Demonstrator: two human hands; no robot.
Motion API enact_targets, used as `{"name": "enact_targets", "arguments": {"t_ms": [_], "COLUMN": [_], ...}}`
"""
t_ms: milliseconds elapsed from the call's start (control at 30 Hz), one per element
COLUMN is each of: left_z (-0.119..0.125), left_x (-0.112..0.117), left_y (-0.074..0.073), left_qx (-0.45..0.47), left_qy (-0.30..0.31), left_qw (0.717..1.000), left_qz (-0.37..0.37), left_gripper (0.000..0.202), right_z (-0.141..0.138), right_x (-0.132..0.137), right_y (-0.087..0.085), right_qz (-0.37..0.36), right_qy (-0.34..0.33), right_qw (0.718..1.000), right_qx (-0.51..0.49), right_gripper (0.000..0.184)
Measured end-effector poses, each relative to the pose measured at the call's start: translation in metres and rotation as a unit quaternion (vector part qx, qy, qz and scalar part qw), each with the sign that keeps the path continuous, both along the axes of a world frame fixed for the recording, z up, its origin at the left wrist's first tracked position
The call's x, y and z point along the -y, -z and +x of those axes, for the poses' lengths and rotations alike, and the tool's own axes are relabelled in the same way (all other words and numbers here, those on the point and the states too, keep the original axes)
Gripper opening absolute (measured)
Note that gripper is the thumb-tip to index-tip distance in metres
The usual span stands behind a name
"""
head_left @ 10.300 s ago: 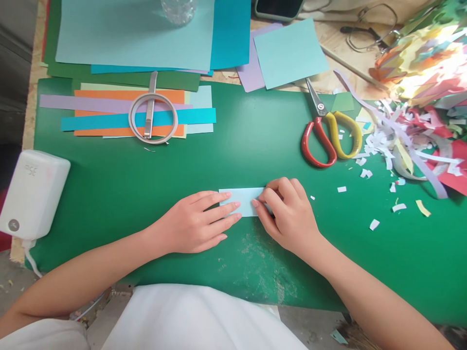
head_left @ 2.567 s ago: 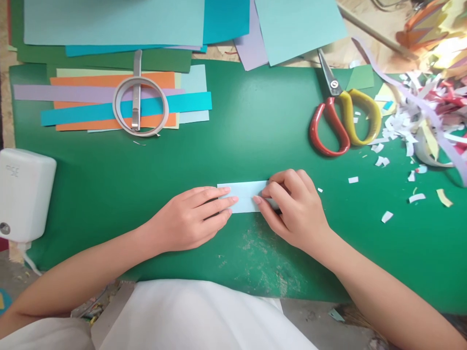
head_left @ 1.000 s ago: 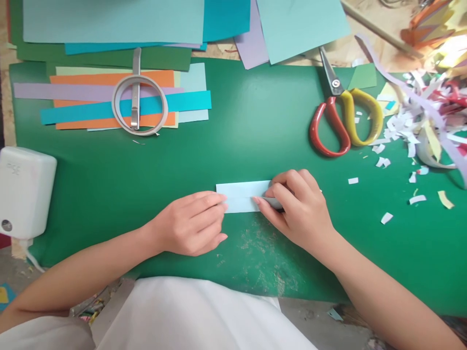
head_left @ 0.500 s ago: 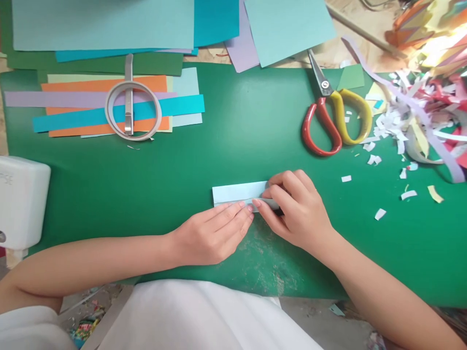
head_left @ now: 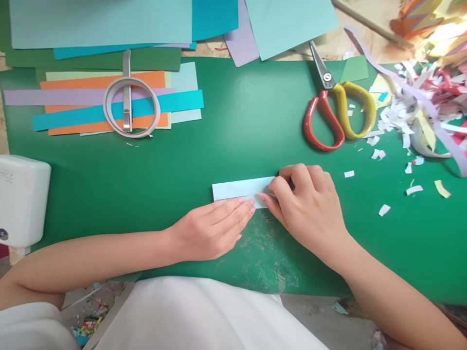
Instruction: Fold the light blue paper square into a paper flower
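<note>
A small light blue folded paper strip (head_left: 242, 188) lies flat on the green mat (head_left: 233, 146) in front of me. My left hand (head_left: 215, 231) rests below it, fingers stretched out together, their tips pressing on the strip's lower edge. My right hand (head_left: 310, 209) covers the strip's right end, fingers curled and pinching that end against the mat. The right end of the paper is hidden under the fingers.
Red and yellow scissors (head_left: 337, 114) lie at the upper right, beside a heap of paper scraps (head_left: 419, 112). Coloured strips under a tape ring (head_left: 131, 107) lie upper left. Large paper sheets (head_left: 109, 24) line the far edge. A white box (head_left: 20, 199) sits at the left.
My left hand has slid from the strip's left end to below its lower edge. The strip looks narrower than before. My right hand stays on the right end.
</note>
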State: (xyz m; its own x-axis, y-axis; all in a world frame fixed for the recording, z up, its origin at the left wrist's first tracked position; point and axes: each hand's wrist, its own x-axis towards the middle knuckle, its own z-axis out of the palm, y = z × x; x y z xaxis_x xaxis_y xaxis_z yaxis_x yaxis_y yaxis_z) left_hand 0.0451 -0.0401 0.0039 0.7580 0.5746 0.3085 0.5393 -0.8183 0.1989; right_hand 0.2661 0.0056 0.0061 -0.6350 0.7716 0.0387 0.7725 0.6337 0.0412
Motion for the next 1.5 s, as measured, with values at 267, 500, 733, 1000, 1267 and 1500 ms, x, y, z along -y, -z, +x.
{"name": "enact_targets", "arguments": {"t_ms": [267,500,733,1000,1267,1500], "left_z": [-0.005,-0.006,-0.007,-0.011,-0.01,-0.014], "left_x": [0.003,-0.003,-0.01,-0.016,-0.016,-0.027], "left_y": [-0.002,0.0,-0.001,-0.001,-0.003,0.001], "left_qx": [-0.062,-0.038,-0.017,-0.033,-0.054,-0.019], "left_qy": [0.005,0.011,0.03,0.04,0.03,0.077], "left_qw": [0.996,0.999,0.996,0.991,0.991,0.993], "left_qz": [0.065,-0.032,-0.088,-0.119,-0.117,-0.088], "left_gripper": [0.038,0.044,0.041,0.048,0.054,0.045], "right_z": [0.005,0.004,0.007,0.008,-0.001,0.005], "right_x": [0.007,0.008,-0.005,-0.01,0.011,0.014], "right_y": [0.004,0.003,0.005,0.006,0.008,0.003], "right_qz": [-0.022,0.014,0.042,0.035,0.014,0.041], "right_qy": [0.106,0.109,0.082,0.065,0.082,0.097], "right_qw": [0.994,0.994,0.996,0.992,0.995,0.994], "right_qx": [-0.011,0.007,-0.009,-0.105,-0.053,0.013], "right_gripper": [0.043,0.04,0.027,0.025,0.04,0.03]}}
